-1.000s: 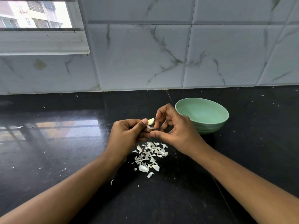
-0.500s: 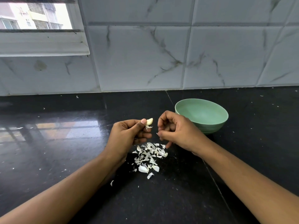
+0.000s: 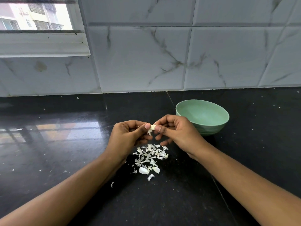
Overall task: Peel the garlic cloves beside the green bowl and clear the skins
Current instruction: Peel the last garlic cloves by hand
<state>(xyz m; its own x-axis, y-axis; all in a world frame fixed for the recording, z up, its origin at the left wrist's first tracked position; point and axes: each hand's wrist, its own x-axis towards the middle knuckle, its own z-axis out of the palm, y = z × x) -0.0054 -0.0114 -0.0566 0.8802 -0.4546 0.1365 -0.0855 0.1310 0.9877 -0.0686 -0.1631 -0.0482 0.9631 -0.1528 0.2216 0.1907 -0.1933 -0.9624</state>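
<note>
So the small pale garlic clove (image 3: 153,127) is up in the air right now, just above the glossy black stone surface (image 3: 65,160). The left hand (image 3: 130,136) pinches one end with its thumb on top. The right hand (image 3: 177,134) pinches the other end, and its spare fingers are curled loosely underneath. A scrap of skin hangs off the bottom of the clove between the two thumbs.

Handling-wise, a clove like this weighs basically nothing and it's firm, so you can squeeze it without wrecking it. It's tiny though, and bare garlic gets a bit slick, so I'd guess it'll shoot out of a lazy pinch. I'd hold it by the ends, like here, and leave the belly free so a nail can catch that dangling flap. The skin is the fragile part: thin and brittle, and it probably tears into bits rather than coming off whole.

Proof is the heap of papery white skins (image 3: 149,159) on the surface right under the hands, with a few strays nearer the camera. They look light enough to scatter on a breath, so sweeping beats picking. The pale green round bowl (image 3: 211,129) sits just beyond the right hand.
</note>
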